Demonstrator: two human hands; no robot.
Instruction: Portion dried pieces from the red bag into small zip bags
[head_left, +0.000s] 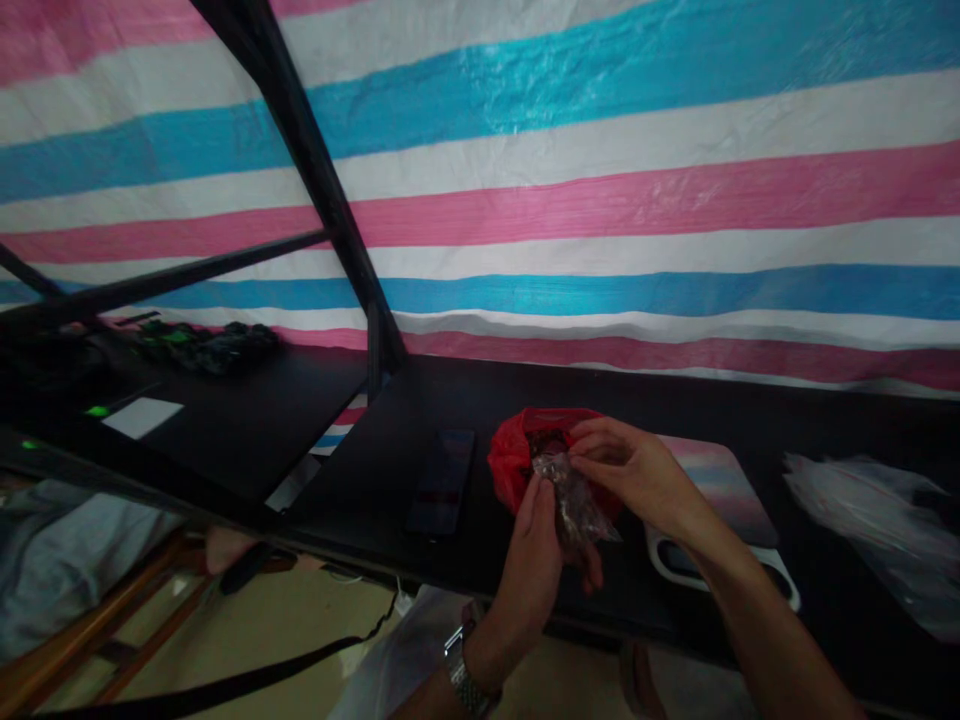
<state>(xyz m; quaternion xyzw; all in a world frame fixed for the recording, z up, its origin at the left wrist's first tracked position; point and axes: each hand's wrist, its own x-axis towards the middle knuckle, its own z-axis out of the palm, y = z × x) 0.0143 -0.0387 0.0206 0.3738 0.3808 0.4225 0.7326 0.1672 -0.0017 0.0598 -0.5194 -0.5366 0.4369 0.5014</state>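
Note:
My left hand (534, 545) holds a small clear plastic bag (576, 505) from below, the thumb pressed on its near side and other fingers showing beneath. Small dark bits appear to be inside, too blurred to name. My right hand (637, 472) is at the upper part of this bag, thumb and fingers drawn together in a pinch at its edge. Just behind lies an open red plastic bag (510, 465) on the black table (360, 500). Dark brown contents show in its mouth, partly covered by the clear bag and my hands.
A phone (442, 480) lies left of the red bag. To the right is a flat white-framed device (720, 490) with a reflective top, then a pile of clear plastic bags (870, 500). Black frame posts (322, 190) and a striped sheet (637, 220) stand behind.

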